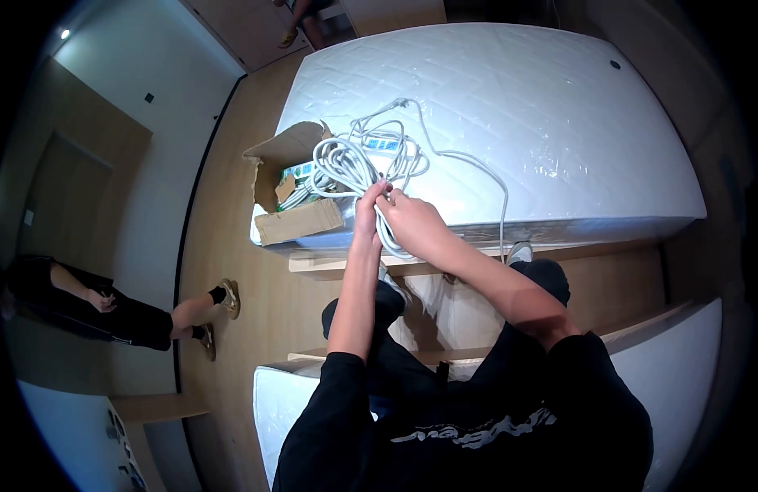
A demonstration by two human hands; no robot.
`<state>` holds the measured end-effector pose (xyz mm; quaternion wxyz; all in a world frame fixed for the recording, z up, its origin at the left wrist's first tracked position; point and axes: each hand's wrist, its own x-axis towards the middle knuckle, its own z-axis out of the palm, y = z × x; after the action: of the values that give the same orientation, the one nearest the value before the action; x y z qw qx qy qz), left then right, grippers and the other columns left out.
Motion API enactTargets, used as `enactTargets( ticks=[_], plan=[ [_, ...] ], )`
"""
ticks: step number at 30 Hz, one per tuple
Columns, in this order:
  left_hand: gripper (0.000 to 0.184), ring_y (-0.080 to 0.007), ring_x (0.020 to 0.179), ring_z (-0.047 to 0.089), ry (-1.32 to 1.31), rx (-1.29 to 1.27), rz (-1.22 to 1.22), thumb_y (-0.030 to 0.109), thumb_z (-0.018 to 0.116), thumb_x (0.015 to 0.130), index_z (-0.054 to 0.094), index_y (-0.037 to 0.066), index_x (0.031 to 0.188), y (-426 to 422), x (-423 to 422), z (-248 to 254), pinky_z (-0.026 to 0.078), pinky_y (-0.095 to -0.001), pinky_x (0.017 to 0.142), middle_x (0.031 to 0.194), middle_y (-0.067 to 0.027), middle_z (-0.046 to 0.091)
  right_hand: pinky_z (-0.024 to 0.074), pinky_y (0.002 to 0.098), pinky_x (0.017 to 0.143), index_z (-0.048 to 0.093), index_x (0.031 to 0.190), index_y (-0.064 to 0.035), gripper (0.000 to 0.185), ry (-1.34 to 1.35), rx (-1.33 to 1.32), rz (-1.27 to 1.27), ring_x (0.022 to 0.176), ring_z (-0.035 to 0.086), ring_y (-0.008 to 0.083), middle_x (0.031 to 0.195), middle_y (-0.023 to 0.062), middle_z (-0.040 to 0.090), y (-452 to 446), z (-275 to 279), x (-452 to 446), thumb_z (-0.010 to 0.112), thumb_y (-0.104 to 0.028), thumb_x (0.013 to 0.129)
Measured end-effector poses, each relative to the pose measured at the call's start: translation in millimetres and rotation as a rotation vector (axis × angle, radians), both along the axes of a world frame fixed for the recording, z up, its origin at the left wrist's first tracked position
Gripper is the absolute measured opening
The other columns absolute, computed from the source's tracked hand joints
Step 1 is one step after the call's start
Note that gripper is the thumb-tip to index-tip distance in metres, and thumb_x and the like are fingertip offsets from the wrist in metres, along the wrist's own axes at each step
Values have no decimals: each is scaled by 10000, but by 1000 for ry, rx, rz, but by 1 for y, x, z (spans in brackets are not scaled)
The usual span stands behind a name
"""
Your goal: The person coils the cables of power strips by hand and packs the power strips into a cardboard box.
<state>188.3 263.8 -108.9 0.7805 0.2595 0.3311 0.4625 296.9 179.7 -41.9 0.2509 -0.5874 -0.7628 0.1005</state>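
My left hand and my right hand are close together, both closed around a bundle of white cable over the mattress edge. Loops of the cable fan out above my hands, and a few hang below them. Just behind lies a white power strip with blue sockets, partly covered by cable. One loose length runs right across the mattress and down over its edge. To the left, an open cardboard box holds another power strip and more coiled cable.
The plastic-wrapped white mattress extends to the right. A person in dark clothes stands at the left on the wooden floor. Another person's legs show at the top. A second mattress is behind me.
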Motion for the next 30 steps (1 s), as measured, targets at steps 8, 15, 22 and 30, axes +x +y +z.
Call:
enactTargets(
  ticks=[8, 15, 22, 30],
  plan=[
    [114, -225, 729, 568, -202, 139, 274, 138, 521, 784, 502, 27, 803, 1, -19, 44, 482, -362, 746, 723, -101, 558, 416, 363, 886, 418, 1185, -33, 545, 500, 547, -102, 1080, 502, 310, 1106, 169, 519, -1, -7, 11, 675, -158, 721],
    [118, -243, 724, 560, -222, 217, 376, 144, 488, 784, 501, 27, 792, 18, -45, 50, 485, -372, 730, 707, -104, 562, 477, 262, 728, 410, 1237, -35, 420, 1201, -589, 465, 741, 594, 150, 845, 85, 592, 13, -49, 34, 561, -138, 858],
    [276, -309, 825, 564, -470, 243, 620, 249, 416, 830, 506, -10, 860, 47, -87, 61, 484, -456, 753, 844, -164, 557, 360, 220, 477, 497, 1057, 6, 307, 1399, -843, 496, 510, 414, 82, 658, 36, 502, 4, -48, 49, 367, -256, 962],
    [199, -271, 828, 550, -240, 219, 1043, 169, 468, 832, 460, -25, 873, 38, -99, 100, 504, -424, 735, 881, -161, 532, 394, 191, 387, 416, 1279, 17, 384, 818, -943, 454, 439, 466, 55, 633, 12, 509, -37, 20, 47, 335, -199, 972]
  ],
)
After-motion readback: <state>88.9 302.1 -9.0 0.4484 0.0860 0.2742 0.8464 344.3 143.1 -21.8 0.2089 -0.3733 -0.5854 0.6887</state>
